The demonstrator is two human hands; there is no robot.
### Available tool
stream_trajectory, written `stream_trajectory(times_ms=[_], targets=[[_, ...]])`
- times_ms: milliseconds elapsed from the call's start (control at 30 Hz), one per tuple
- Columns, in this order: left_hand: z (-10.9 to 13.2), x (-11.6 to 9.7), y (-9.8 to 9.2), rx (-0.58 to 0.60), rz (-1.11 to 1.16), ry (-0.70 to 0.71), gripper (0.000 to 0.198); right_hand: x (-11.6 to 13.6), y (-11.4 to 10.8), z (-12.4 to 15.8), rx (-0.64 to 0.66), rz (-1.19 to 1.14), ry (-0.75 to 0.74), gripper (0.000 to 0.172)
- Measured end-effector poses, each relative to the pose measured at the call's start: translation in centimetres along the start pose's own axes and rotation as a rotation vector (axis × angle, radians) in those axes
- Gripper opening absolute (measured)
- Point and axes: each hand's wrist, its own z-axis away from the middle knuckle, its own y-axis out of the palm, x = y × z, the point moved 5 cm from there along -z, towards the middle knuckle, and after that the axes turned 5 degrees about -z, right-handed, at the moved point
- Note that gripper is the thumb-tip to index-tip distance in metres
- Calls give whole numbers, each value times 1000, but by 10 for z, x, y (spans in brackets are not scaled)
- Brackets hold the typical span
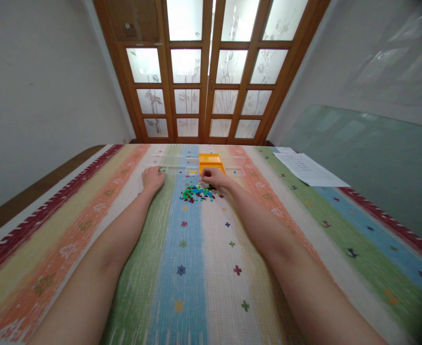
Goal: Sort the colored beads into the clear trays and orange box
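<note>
A heap of small coloured pieces (pixel 196 192), green, blue, red and yellow, lies on a striped cloth (pixel 196 268). Behind it stands a clear compartment tray (pixel 182 168) with a few pieces inside, and an orange box (pixel 211 161) beside it. My left hand (pixel 152 178) rests at the tray's near left edge with its fingers curled; a green piece shows by its fingertips. My right hand (pixel 214 178) is closed in a pinch just behind the heap, in front of the orange box. What it pinches is too small to name.
A white sheet of paper (pixel 308 169) lies at the far right of the cloth. A pane of glass (pixel 369 153) leans against the right wall. Wooden doors with frosted panes (pixel 204 72) close the far end. The table's bare wooden edge (pixel 34 191) shows on the left.
</note>
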Motion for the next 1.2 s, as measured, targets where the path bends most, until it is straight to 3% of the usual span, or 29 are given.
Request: stream_trajectory(times_ms=[267,533,833,1033,1200], targets=[[2,-4,-5,8,7,-5,47,15,6,-2,-171,-230,-21,19],[3,-6,-6,-4,20,22,46,4,12,-7,-327,-353,177,20],[2,-5,-4,1,26,16,45,-5,19,-14,-285,-612,194,33],[2,-6,-5,-3,37,23,45,-3,14,-12,-280,-338,157,23],[2,-5,-4,-5,51,29,45,12,27,-10,-32,32,-26,15]])
